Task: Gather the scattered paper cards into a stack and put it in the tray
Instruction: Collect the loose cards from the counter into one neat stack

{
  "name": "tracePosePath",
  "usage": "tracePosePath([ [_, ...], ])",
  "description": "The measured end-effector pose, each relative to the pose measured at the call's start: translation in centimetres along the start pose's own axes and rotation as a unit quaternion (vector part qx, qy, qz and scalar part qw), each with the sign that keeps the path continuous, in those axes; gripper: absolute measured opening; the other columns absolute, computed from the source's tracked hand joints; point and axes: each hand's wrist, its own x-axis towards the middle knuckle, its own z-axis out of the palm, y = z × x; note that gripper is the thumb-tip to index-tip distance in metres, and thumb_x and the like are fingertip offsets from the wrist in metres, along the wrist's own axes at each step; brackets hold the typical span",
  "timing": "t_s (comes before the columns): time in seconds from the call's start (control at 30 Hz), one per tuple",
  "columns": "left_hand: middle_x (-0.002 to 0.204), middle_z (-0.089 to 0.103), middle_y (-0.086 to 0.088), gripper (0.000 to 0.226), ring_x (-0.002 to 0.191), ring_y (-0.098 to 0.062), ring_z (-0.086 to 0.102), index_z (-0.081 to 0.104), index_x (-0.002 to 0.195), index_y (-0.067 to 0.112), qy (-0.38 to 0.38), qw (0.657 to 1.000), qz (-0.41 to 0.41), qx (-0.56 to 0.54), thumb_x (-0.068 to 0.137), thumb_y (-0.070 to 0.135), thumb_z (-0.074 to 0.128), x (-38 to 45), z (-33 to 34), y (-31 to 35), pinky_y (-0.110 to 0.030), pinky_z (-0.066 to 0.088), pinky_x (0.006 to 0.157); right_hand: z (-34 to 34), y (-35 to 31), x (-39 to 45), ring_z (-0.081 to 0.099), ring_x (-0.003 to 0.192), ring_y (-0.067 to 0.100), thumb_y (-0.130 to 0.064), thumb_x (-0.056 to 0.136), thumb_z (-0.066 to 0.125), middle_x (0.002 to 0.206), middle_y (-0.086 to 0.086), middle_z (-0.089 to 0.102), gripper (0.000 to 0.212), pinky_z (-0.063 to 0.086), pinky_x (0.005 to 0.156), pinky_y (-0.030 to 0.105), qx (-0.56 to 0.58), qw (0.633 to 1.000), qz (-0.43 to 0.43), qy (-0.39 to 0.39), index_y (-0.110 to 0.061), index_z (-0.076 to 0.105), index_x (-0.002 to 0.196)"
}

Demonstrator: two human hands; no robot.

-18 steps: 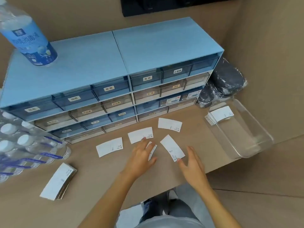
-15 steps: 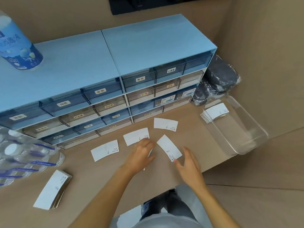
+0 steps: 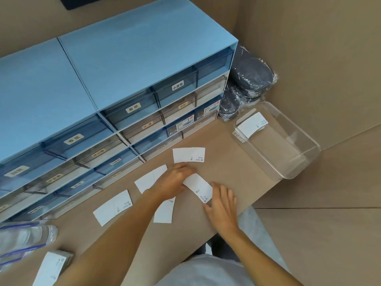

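Observation:
Several white paper cards lie scattered on the brown table. My left hand [image 3: 172, 182] rests flat over the middle ones, covering part of a card [image 3: 149, 179] to its left and a card [image 3: 164, 211] below it. Its fingertips touch the slanted card [image 3: 199, 187]. My right hand [image 3: 221, 205], fingers apart, touches that same card's near corner. Another card [image 3: 188, 154] lies just beyond my left hand, and one [image 3: 113, 207] sits further left. A clear plastic tray [image 3: 296, 159] at the right holds a card stack [image 3: 250, 127] in its far corner.
A blue drawer cabinet [image 3: 115, 83] with labelled drawers fills the back. Dark wrapped bundles [image 3: 251, 79] sit behind the tray. Water bottles [image 3: 22, 238] and another card stack [image 3: 53, 267] are at the near left. The table's edge runs diagonally under my right wrist.
My left hand has slid forward and to the right onto the slanted card, uncovering most of the card under it. My right hand stays at that card's near end. The view has shifted right.

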Motion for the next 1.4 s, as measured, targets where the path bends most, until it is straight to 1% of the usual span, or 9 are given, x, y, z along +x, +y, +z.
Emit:
tracePosePath([
  [0.17, 0.134, 0.058, -0.006, 0.065, 0.128, -0.026, 0.047, 0.058, 0.129, 0.018, -0.006, 1.000, -0.010, -0.015, 0.070, -0.003, 0.077, 0.1, 0.5, -0.4, -0.040, 0.043, 0.104, 0.2, 0.5, 0.5, 0.048, 0.106, 0.027, -0.032, 0.074, 0.077, 0.120, 0.004, 0.056, 0.069, 0.038, 0.084, 0.037, 0.009, 1.000, -0.006, 0.009, -0.016, 0.048, 0.135],
  [0.5, 0.128, 0.061, -0.003, 0.061, 0.124, -0.023, 0.048, 0.056, 0.130, 0.021, 0.036, 0.999, -0.008, -0.004, 0.074, 0.019, 0.081, -1.0, 1.0, -1.2, -0.040, 0.044, 0.102, -0.2, 2.0, 2.2, 0.046, 0.109, 0.030, -0.029, 0.075, 0.071, 0.118, 0.009, 0.056, 0.068, 0.036, 0.090, 0.038, 0.037, 0.997, -0.069, -0.004, -0.011, 0.047, 0.137],
  [0.67, 0.114, 0.067, -0.002, 0.047, 0.114, -0.024, 0.051, 0.062, 0.115, 0.019, 0.094, 0.995, -0.009, 0.013, 0.072, 0.029, 0.081, -3.0, 0.7, -0.8, -0.038, 0.043, 0.094, -2.0, 2.8, 4.2, 0.042, 0.113, 0.028, -0.032, 0.078, 0.069, 0.124, 0.007, 0.054, 0.071, 0.032, 0.096, 0.036, 0.037, 0.986, -0.153, -0.049, -0.011, 0.042, 0.141],
  [0.8, 0.108, 0.066, -0.003, 0.050, 0.109, -0.026, 0.050, 0.062, 0.108, 0.017, 0.176, 0.979, -0.094, -0.032, 0.067, 0.030, 0.087, -6.2, 1.4, 0.0, -0.040, 0.047, 0.088, -3.6, 1.8, 6.5, 0.039, 0.113, 0.026, -0.029, 0.079, 0.069, 0.126, 0.003, 0.053, 0.069, 0.033, 0.096, 0.037, 0.038, 0.967, -0.233, -0.098, -0.014, 0.041, 0.141],
  [0.97, 0.104, 0.049, 0.011, 0.053, 0.107, -0.017, 0.043, 0.056, 0.109, 0.022, 0.265, 0.918, -0.256, -0.143, 0.066, 0.025, 0.088, -10.9, 3.9, 1.4, -0.029, 0.052, 0.082, -3.9, -1.9, 9.2, 0.034, 0.119, 0.021, -0.024, 0.081, 0.069, 0.130, -0.002, 0.053, 0.067, 0.032, 0.103, 0.036, 0.021, 0.926, -0.335, -0.174, -0.020, 0.040, 0.141],
  [1.07, 0.101, 0.049, 0.019, 0.052, 0.102, -0.008, 0.043, 0.053, 0.106, 0.029, 0.309, 0.864, -0.354, -0.181, 0.067, 0.026, 0.087, -12.8, 5.5, 2.7, -0.010, 0.043, 0.073, -3.4, -4.0, 10.2, 0.032, 0.122, 0.019, -0.026, 0.079, 0.073, 0.132, -0.001, 0.052, 0.069, 0.029, 0.098, 0.031, 0.017, 0.904, -0.367, -0.219, -0.028, 0.041, 0.139],
  [1.1, 0.101, 0.048, 0.022, 0.051, 0.101, -0.007, 0.047, 0.054, 0.106, 0.030, 0.327, 0.840, -0.381, -0.205, 0.066, 0.025, 0.086, -13.2, 6.0, 3.3, -0.008, 0.044, 0.074, -3.2, -4.6, 10.5, 0.034, 0.124, 0.020, -0.027, 0.078, 0.075, 0.132, 0.001, 0.050, 0.071, 0.030, 0.098, 0.031, 0.018, 0.900, -0.368, -0.234, -0.031, 0.041, 0.139],
  [1.23, 0.106, 0.042, 0.024, 0.050, 0.092, -0.007, 0.059, 0.055, 0.106, 0.034, 0.376, 0.762, -0.456, -0.264, 0.067, 0.028, 0.085, -13.5, 7.6, 5.6, -0.016, 0.055, 0.075, -2.4, -6.1, 11.3, 0.041, 0.128, 0.024, -0.023, 0.080, 0.077, 0.132, 0.003, 0.044, 0.069, 0.034, 0.107, 0.036, 0.014, 0.879, -0.386, -0.281, -0.038, 0.043, 0.138],
  [1.4, 0.103, 0.037, 0.040, 0.049, 0.102, -0.014, 0.051, 0.054, 0.108, 0.031, 0.433, 0.716, -0.495, -0.234, 0.069, 0.029, 0.083, -12.5, 8.9, 7.6, -0.017, 0.044, 0.080, -1.7, -7.5, 12.4, 0.041, 0.129, 0.024, -0.019, 0.082, 0.076, 0.139, 0.006, 0.040, 0.069, 0.029, 0.110, 0.032, -0.015, 0.849, -0.430, -0.306, -0.034, 0.044, 0.141],
])
